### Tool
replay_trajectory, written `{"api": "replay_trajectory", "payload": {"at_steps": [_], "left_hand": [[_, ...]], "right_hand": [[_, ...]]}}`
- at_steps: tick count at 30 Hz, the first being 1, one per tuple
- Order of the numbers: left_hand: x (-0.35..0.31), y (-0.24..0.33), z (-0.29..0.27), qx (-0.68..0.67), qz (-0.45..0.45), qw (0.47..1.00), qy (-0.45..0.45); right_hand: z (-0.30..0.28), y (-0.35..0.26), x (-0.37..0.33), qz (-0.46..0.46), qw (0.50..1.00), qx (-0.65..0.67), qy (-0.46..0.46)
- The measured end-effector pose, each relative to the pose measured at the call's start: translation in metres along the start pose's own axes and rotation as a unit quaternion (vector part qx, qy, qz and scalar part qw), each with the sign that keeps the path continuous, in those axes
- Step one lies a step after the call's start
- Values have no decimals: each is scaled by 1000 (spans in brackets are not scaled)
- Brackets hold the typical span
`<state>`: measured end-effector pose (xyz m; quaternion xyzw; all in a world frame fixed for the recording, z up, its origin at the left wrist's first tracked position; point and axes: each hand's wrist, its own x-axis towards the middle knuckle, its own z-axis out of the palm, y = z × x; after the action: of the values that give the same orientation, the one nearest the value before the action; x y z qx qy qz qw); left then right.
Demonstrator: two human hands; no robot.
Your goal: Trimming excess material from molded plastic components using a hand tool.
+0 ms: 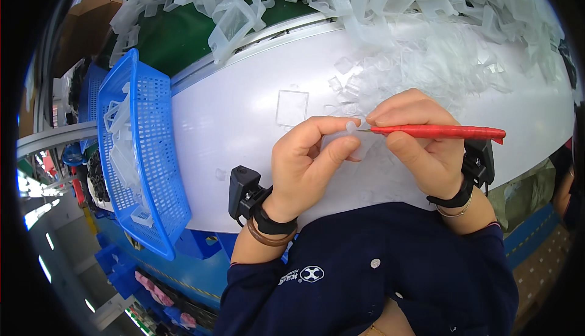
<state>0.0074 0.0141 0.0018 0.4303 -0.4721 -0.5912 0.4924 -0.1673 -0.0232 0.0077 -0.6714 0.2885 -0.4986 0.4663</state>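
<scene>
Between the fingertips and thumb of my left hand (314, 159) is a small translucent plastic part (351, 127), mostly covered by the fingers. My right hand (423, 138) is closed pen-fashion around a slim red-handled tool (451, 132). Its thin metal tip points left and meets or nearly meets the plastic part; I cannot tell whether it is a blade or a pick. Both hands are close together above the white table (231, 110). Just beyond them, a thin clear square frame (292, 108) lies flat on the tabletop.
A blue perforated basket (159, 135) holding translucent parts stands at the table's left edge. Small clear scraps (350, 86) are scattered beyond my hands, thickening into a heap (451, 62) at the right. Many translucent plastic frames (234, 22) are piled along the far side, over a green surface (183, 38).
</scene>
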Motion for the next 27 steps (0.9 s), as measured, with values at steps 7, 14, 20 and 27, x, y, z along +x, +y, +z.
{"api": "replay_trajectory", "payload": {"at_steps": [7, 14, 20, 27], "left_hand": [[-1, 0, 0, 23, 10, 1000, -17], [-1, -2, 1, 84, 19, 996, 8], [-2, -6, 0, 186, 4, 982, 20], [-3, 6, -2, -2, -28, 999, -17]], "right_hand": [[-1, -1, -2, 21, 999, 17, -39], [-1, 2, 5, -78, 989, -119, -51], [7, 10, -2, -246, 928, -279, -24], [-13, 4, 7, -121, 946, -296, 53]]}}
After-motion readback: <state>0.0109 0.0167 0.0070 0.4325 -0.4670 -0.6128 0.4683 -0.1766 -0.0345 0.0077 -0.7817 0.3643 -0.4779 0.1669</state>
